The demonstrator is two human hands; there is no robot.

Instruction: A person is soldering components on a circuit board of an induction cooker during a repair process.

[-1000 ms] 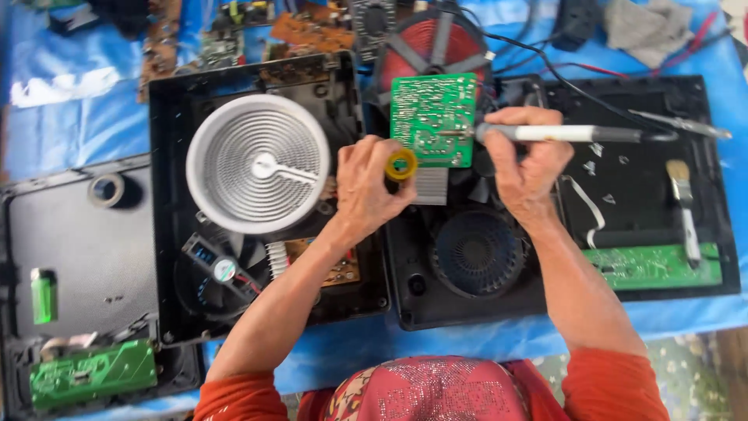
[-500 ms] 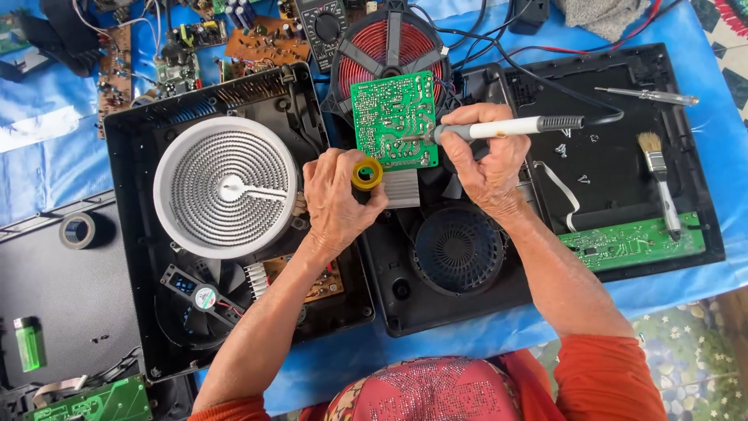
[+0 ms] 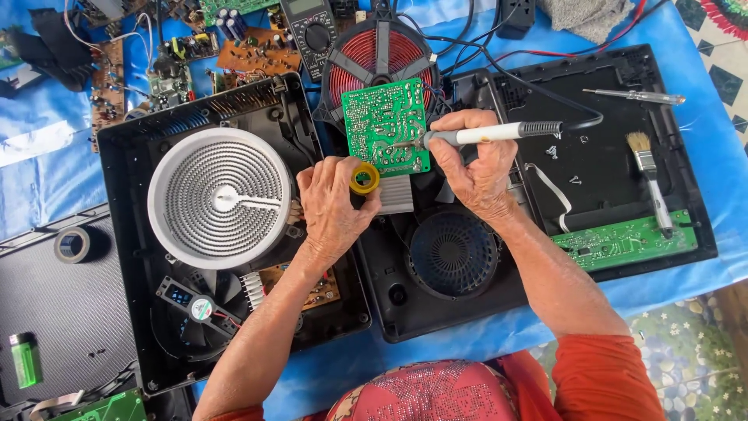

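Observation:
My left hand [image 3: 331, 204] grips a small yellow spool of solder [image 3: 364, 178] just below a green circuit board [image 3: 386, 125]. My right hand [image 3: 471, 168] holds a grey soldering iron [image 3: 491, 133] with its tip touching the board's right side. The board lies tilted over an opened black cooker base [image 3: 436, 257], above a silver heat sink [image 3: 396, 195] and a round black fan [image 3: 453, 253]. A red copper coil [image 3: 379, 54] sits behind the board.
A second opened cooker with a white spiral heater [image 3: 220, 197] lies to the left. On the right a black panel [image 3: 608, 125] carries a brush [image 3: 648, 173], a screwdriver [image 3: 635, 96] and a green board strip [image 3: 627, 240]. Tape roll [image 3: 74, 245], green lighter [image 3: 26, 359], loose boards [image 3: 257, 51] surround.
The view has shifted, so everything sits lower and further right in frame. Both hands keep their hold on spool and iron at the board.

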